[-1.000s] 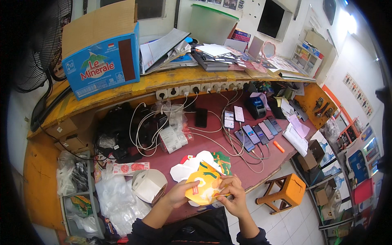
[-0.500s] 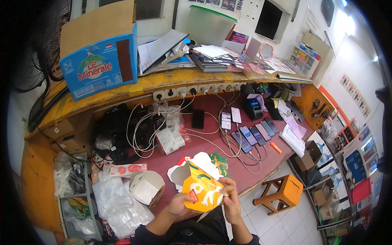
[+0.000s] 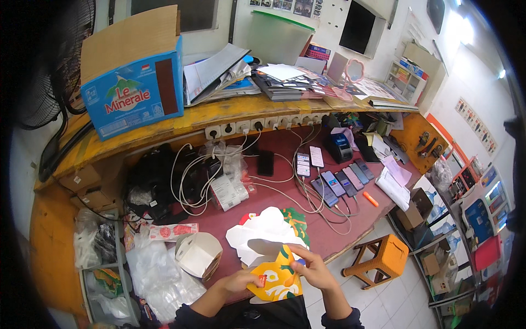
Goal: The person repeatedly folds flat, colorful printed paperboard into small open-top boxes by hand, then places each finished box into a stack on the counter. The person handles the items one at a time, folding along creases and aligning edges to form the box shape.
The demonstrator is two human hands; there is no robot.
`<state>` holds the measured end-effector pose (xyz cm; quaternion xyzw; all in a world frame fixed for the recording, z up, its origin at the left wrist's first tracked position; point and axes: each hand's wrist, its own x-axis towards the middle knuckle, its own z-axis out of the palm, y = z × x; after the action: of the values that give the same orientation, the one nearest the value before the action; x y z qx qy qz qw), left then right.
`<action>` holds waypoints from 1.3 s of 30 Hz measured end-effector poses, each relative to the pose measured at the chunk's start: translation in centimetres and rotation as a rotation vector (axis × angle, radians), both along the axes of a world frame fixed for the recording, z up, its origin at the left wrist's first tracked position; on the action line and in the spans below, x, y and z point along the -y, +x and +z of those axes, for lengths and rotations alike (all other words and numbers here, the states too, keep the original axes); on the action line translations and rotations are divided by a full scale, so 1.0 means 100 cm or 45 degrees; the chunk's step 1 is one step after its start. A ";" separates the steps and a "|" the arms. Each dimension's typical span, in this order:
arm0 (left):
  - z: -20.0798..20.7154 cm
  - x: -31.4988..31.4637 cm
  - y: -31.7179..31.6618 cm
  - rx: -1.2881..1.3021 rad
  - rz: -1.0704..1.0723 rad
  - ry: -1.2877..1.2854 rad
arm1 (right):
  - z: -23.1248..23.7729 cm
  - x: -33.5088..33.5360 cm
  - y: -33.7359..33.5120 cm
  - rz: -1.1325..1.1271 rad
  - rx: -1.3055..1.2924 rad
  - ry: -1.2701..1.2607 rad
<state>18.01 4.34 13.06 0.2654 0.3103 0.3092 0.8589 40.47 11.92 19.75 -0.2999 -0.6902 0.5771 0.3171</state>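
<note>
A yellow paperboard food box (image 3: 278,281) with white and green print is held between both hands near the table's front edge, its grey-white inner side showing along the top. My left hand (image 3: 239,281) is closed on its left side. My right hand (image 3: 315,270) pinches its upper right edge, thumb in front. Just beyond lie white paperboard blanks (image 3: 260,227), with a green patterned piece (image 3: 297,223) partly under them. To the left, an open, folded white paperboard box (image 3: 196,253) stands beside clear plastic bags (image 3: 148,263).
Several phones (image 3: 329,188) and white cables (image 3: 200,183) lie across the red tabletop (image 3: 279,192). An orange marker (image 3: 371,199) is near the right edge. A yellow stool (image 3: 383,260) stands at the right. A blue carton (image 3: 137,90) sits on the shelf above a row of sockets.
The yellow box has tilted and dropped slightly, so its hollow inside shows less and the white blanks more. My right hand has shifted onto its upper edge.
</note>
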 end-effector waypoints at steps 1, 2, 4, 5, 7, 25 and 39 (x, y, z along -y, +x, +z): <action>-0.003 -0.001 0.001 -0.043 -0.008 -0.005 | -0.003 0.001 -0.002 -0.013 -0.058 -0.178; -0.005 -0.002 0.002 -0.052 -0.012 0.027 | -0.006 0.002 -0.004 -0.109 -0.137 -0.153; -0.009 -0.002 0.002 0.040 0.116 -0.001 | -0.008 0.004 -0.005 -0.105 -0.118 -0.006; -0.010 -0.002 0.001 0.019 0.170 -0.058 | -0.007 0.006 -0.005 -0.120 -0.162 0.077; -0.010 -0.002 -0.001 0.067 0.147 0.077 | -0.002 0.010 -0.005 -0.047 -0.188 0.025; 0.037 0.009 0.008 0.256 0.211 -0.152 | -0.004 0.008 0.000 0.079 0.017 0.978; 0.045 -0.004 0.033 -1.314 0.242 1.257 | -0.036 0.001 -0.031 -0.311 0.345 0.702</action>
<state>21.33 4.77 17.55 0.7068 0.5223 0.3219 0.3521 37.40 11.82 16.18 -0.3573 -0.8153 0.2810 0.3586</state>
